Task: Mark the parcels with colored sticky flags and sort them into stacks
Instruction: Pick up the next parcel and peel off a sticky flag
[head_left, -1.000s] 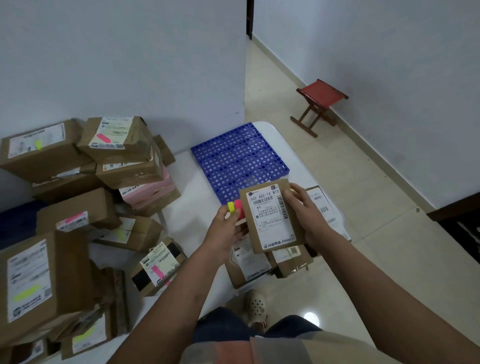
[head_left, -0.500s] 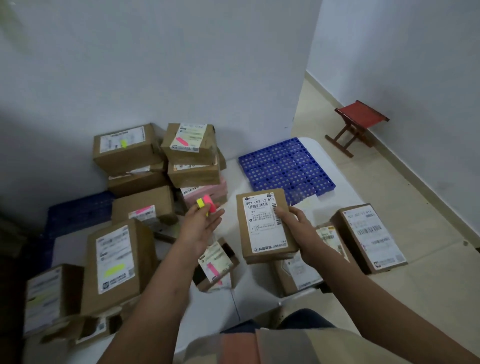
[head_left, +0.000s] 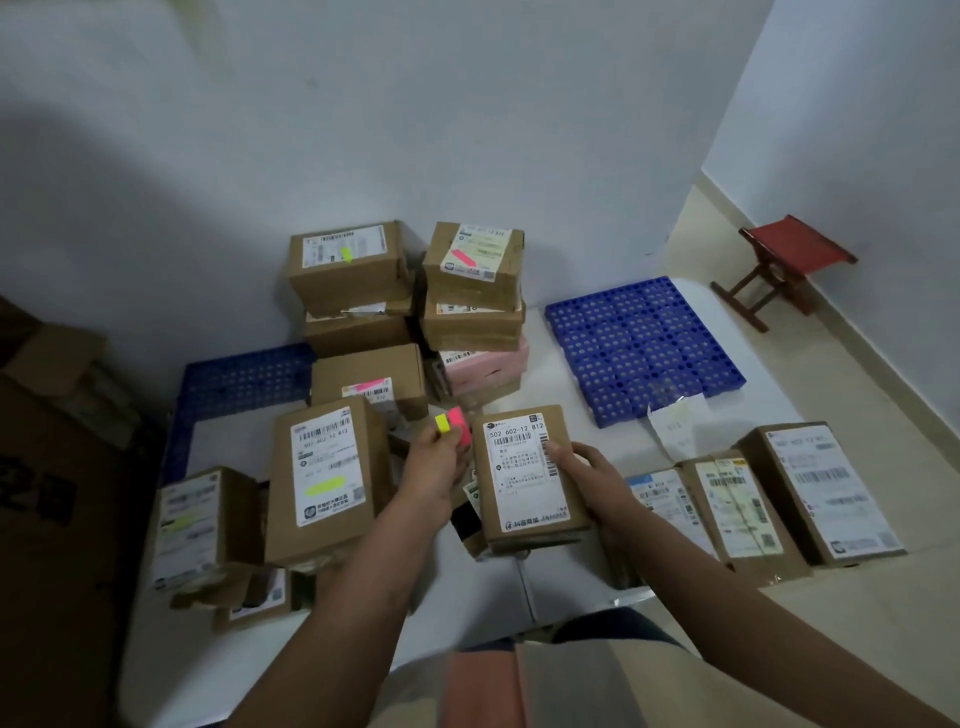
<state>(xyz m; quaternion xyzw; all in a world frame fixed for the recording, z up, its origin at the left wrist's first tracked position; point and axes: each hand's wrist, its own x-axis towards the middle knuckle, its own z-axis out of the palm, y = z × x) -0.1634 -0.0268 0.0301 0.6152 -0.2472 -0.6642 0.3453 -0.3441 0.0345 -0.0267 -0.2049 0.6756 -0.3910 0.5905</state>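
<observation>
My right hand (head_left: 587, 475) grips a small brown parcel (head_left: 524, 475) by its right edge, its white label facing up and bare of any flag. Just left of it, my left hand (head_left: 434, 467) pinches a small pad of sticky flags (head_left: 451, 423), yellow and pink. A stack topped by a yellow-flagged box (head_left: 348, 265) and one topped by a pink-flagged box (head_left: 472, 260) stand against the wall. Nearer on the left are a pink-flagged box (head_left: 371, 376) and two yellow-flagged boxes (head_left: 324, 473) (head_left: 195, 519). At the right lie unflagged parcels (head_left: 826, 491) (head_left: 737, 504).
A white table (head_left: 483, 608) carries the parcels. A blue perforated pallet (head_left: 644, 343) lies at the back right, another blue one (head_left: 244, 379) at the left. A large cardboard carton (head_left: 57, 467) stands at the far left. A red stool (head_left: 784, 265) is on the tiled floor.
The view has swung left and down, bringing the stacks to the middle. My hands kept their hold on the parcel and the flag pad and stayed close together.
</observation>
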